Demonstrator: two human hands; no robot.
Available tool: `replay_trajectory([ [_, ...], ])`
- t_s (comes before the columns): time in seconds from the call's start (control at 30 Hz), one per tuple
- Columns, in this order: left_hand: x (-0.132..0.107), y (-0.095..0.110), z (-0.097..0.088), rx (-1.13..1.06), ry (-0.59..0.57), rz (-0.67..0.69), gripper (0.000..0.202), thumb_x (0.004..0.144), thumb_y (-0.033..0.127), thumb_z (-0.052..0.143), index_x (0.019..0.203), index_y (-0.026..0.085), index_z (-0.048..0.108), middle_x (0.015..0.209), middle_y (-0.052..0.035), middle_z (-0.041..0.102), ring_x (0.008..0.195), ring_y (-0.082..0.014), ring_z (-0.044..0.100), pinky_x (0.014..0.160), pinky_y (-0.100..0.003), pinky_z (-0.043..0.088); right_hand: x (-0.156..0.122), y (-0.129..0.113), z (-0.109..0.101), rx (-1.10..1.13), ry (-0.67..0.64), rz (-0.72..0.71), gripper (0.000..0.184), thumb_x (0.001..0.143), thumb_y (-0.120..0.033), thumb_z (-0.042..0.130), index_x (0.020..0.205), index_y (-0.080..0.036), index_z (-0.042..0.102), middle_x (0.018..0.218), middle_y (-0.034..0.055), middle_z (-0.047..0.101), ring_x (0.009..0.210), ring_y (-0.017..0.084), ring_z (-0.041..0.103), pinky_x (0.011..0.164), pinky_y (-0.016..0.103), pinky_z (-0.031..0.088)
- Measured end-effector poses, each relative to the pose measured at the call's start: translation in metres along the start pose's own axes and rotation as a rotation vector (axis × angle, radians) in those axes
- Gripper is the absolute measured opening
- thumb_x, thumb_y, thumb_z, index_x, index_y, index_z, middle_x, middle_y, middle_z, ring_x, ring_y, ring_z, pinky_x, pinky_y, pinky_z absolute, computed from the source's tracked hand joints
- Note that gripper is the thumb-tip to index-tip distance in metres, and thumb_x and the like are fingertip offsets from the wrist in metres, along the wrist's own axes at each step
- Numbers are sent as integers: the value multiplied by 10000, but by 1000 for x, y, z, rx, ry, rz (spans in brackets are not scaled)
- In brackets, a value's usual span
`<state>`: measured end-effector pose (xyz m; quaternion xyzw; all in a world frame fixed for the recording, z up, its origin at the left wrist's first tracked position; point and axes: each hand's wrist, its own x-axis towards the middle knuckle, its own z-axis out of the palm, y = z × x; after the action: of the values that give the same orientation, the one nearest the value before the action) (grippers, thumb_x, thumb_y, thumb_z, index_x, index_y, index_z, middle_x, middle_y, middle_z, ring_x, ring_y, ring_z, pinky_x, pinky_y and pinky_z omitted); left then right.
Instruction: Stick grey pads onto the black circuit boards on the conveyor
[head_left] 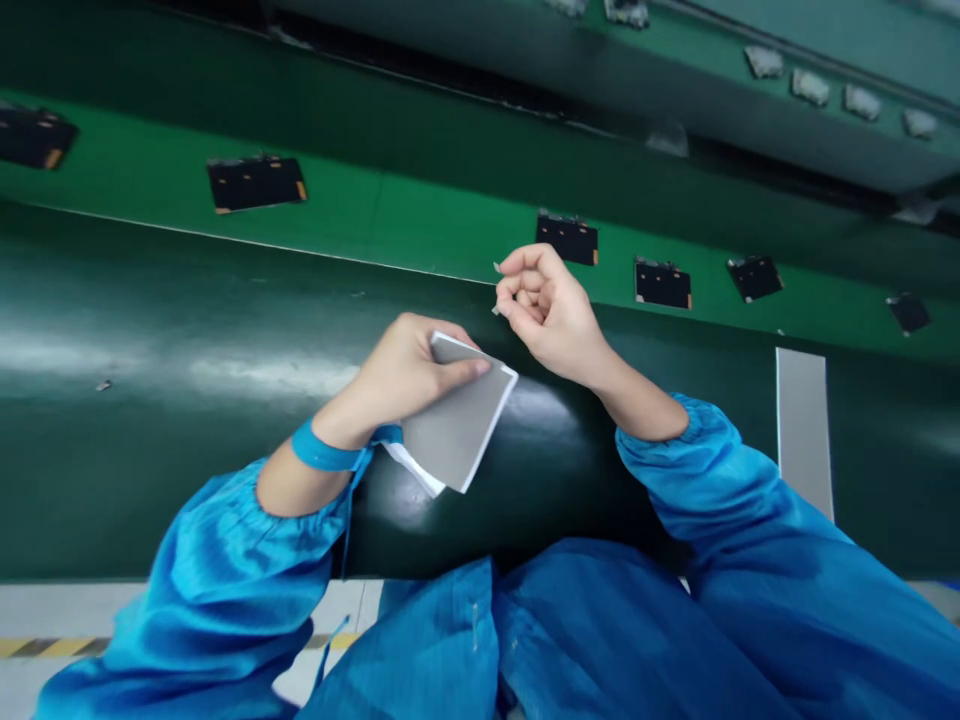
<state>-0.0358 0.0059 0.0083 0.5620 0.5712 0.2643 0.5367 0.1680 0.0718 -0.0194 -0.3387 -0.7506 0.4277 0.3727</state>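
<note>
My left hand [412,372] is closed round a small stack of flat grey sheets [457,430] with white edges, its thumb pressed on the top one. A second white edge fans out under the top sheet. Up and to the right, my right hand [547,310] is pinched, fingers curled, apart from the stack. Tiny pale bits [496,310] stick out at its thumb and index fingertips; they are too small to name. Behind that hand lies a black rectangular panel [568,240] with orange marks. My left wrist wears a blue band [324,450].
Several more black panels, such as one at left [256,184], lie along the bright green strip [420,225]. A long grey strip [805,430] rests at right on the dark green worktop [187,440]. Several small pale parts [810,87] line a raised ledge. A tiny scrap [103,385] lies left.
</note>
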Motion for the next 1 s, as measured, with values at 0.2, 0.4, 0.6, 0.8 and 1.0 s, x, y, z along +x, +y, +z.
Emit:
replay_trajectory([
  [0.2, -4, -5, 11, -18, -306, 195, 158, 836, 302, 775, 861, 152, 814, 772, -15, 785, 717, -154, 682, 671, -239, 474, 125, 3, 60, -45, -226, -161, 322, 926, -98, 599, 1157, -246, 430, 833, -42, 579, 613, 111, 440, 599, 262, 413],
  [0.4, -3, -15, 15, -26, -425, 321, 108, 849, 257, 801, 884, 157, 820, 838, -20, 809, 755, -149, 718, 688, -232, 470, 232, 6, 151, -203, -491, -219, 358, 882, 31, 518, 1022, -257, 356, 747, -62, 594, 717, 148, 580, 768, 298, 486],
  [0.6, -1, -14, 16, 3, -434, 370, 88, 859, 235, 793, 840, 149, 796, 802, -20, 786, 708, -132, 681, 646, -236, 438, 253, 26, 175, -360, -609, -235, 357, 878, 33, 482, 1053, -259, 374, 826, -23, 649, 838, 179, 639, 865, 350, 507],
  [0.8, -2, -12, 17, 37, -444, 391, 99, 873, 234, 784, 874, 136, 798, 846, -38, 794, 720, -134, 677, 648, -243, 436, 252, 39, 172, -480, -644, -320, 326, 924, -32, 502, 1163, -236, 415, 927, 24, 670, 925, 208, 637, 876, 382, 487],
  [1.0, -2, -12, 18, 59, -440, 387, 99, 880, 240, 780, 882, 143, 799, 864, -31, 799, 745, -135, 687, 661, -236, 441, 252, 42, 159, -506, -683, -341, 327, 926, -18, 510, 1158, -234, 432, 907, 10, 663, 892, 204, 638, 843, 373, 480],
])
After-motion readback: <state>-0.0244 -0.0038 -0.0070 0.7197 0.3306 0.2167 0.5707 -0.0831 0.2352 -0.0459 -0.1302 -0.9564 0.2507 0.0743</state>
